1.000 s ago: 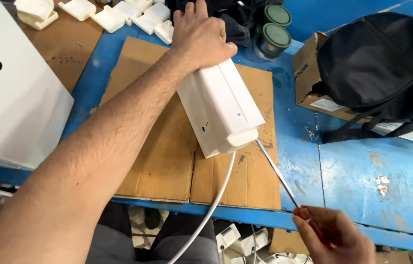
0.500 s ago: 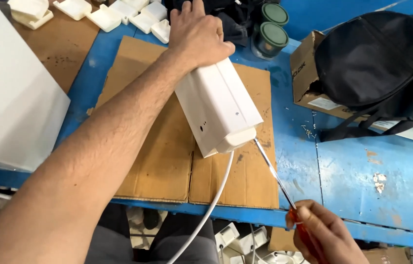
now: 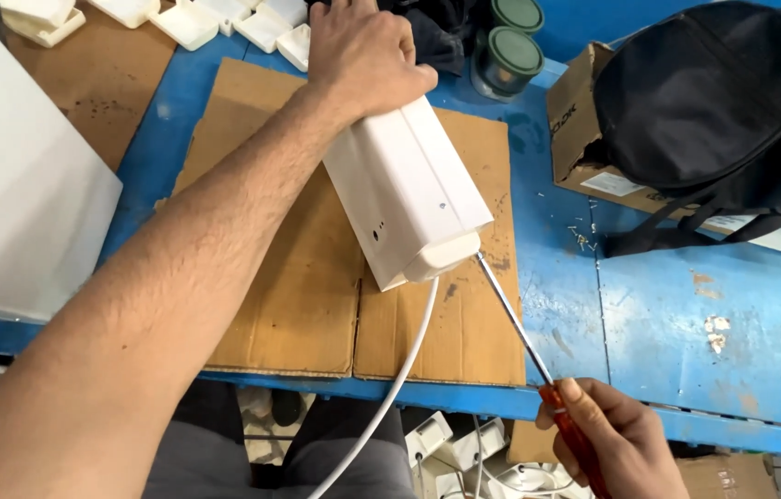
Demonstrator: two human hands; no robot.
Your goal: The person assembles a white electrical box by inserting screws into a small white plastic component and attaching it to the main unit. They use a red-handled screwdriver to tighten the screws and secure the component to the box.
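My left hand (image 3: 364,51) grips the far end of a long white plastic housing (image 3: 409,189) that lies tilted on a sheet of brown cardboard (image 3: 316,296). A white cable (image 3: 390,388) runs out of the housing's near end and down past the table edge. My right hand (image 3: 617,444) is closed around the orange handle of a screwdriver (image 3: 524,337). Its metal shaft slants up to the left, and the tip touches the near end cap of the housing.
A black bag (image 3: 714,92) rests on a cardboard box (image 3: 580,111) at the right. Two green-lidded jars (image 3: 510,51) stand behind the housing. A large white panel (image 3: 12,185) lies left, small white plastic parts (image 3: 196,20) at the back, and more white parts (image 3: 446,444) below the blue table (image 3: 686,314).
The view has shifted slightly. My right hand has come up a little with the screwdriver, its tip staying at the housing's near end. My left hand keeps its grip.
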